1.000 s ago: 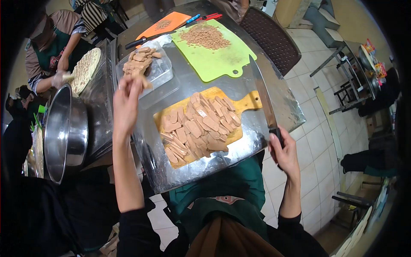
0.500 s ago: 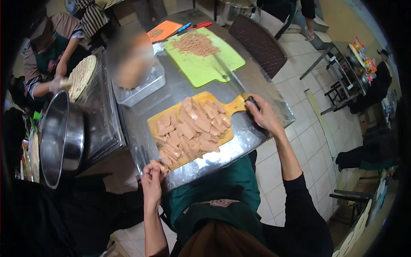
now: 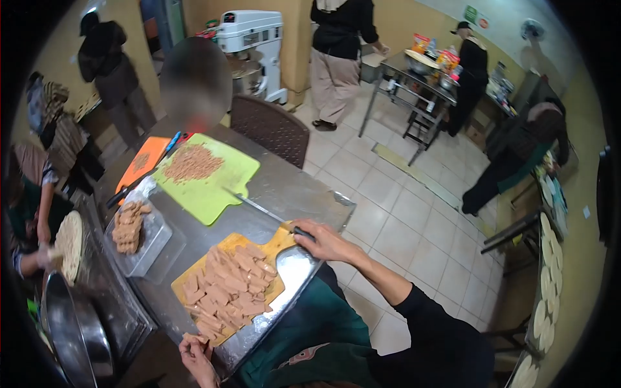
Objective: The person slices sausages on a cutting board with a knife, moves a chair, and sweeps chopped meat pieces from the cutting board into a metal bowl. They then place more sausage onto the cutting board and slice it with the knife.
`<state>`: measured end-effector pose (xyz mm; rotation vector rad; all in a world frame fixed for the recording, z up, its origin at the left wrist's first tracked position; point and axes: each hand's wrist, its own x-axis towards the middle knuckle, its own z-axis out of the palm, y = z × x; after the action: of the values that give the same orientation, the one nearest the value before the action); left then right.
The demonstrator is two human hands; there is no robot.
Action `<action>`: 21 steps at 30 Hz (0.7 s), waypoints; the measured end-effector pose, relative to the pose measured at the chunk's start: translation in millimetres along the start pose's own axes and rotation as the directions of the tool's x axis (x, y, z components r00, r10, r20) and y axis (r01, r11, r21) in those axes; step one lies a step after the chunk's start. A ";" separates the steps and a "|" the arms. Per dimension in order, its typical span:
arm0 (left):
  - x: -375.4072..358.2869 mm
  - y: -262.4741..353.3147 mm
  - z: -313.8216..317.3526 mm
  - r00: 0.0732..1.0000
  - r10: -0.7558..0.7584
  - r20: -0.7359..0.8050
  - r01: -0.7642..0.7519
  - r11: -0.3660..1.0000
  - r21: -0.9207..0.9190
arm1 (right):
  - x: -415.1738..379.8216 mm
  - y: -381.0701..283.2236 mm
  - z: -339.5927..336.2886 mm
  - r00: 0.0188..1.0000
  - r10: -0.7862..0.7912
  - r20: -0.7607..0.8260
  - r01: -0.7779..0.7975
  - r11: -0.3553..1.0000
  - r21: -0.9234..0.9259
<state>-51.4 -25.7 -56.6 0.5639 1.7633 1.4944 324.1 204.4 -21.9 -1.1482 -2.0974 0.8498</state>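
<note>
Sliced pinkish-brown pieces point(image 3: 226, 284) cover a wooden board point(image 3: 282, 240) at the front of the metal table point(image 3: 297, 191). My right hand point(image 3: 326, 240) is wrapped round the black handle of a long knife point(image 3: 264, 210), beside the board's handle; the blade points toward the green board point(image 3: 242, 169), which bears finely chopped bits point(image 3: 193, 163). At the board's near left corner my left hand point(image 3: 197, 359) pinches a small piece point(image 3: 193, 337). A clear plastic container point(image 3: 155, 249) with larger chunks point(image 3: 129, 227) stands left of the wooden board.
An orange board point(image 3: 147, 143) lies at the table's far left. Large metal bowls point(image 3: 74, 330) stand at the left, near a co-worker's hand point(image 3: 46, 257) at a flat dough round point(image 3: 69, 242). A brown chair point(image 3: 270, 129) touches the far side. Other people stand farther back.
The view has swung up and to the right, so the table sits lower and farther left. My right hand still holds the knife, and my left hand stays at the board's corner.
</note>
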 end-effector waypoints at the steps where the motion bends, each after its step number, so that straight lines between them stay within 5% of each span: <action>1: 6.2 -3.9 -6.2 1.000 0.008 0.021 -0.008 1.000 0.021 | -4.3 0.4 2.3 1.000 -0.011 -0.008 0.011 1.000 -0.001; 4: 22.6 -11.9 -2.9 0.999 -0.016 -0.047 0.016 1.000 0.014 | -16.1 -2.8 7.0 0.999 -0.022 -0.043 0.021 1.000 -0.015; 7: 10.2 20.5 0.5 0.971 0.142 0.192 -0.149 0.989 0.021 | -31.2 -9.7 8.3 0.996 -0.026 -0.091 0.024 1.000 -0.016; 10: 4.1 34.8 17.8 0.996 0.086 -0.026 -0.082 0.990 0.111 | -41.4 -15.3 8.0 0.997 0.014 -0.081 -0.012 1.000 0.019; 14: 67.6 -14.3 -21.8 0.975 0.131 0.177 -0.140 0.989 0.037 | -60.8 -19.5 5.2 0.993 0.030 -0.117 -0.026 0.999 0.036; 21: 92.7 -5.9 -27.1 0.984 0.085 0.159 -0.091 0.995 0.035 | -82.9 -15.8 4.8 0.989 0.103 -0.110 -0.088 0.987 0.135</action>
<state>-129.5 23.9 -84.8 0.7696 1.6695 1.4330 350.0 124.2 -28.8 -1.2075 -1.8773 0.9266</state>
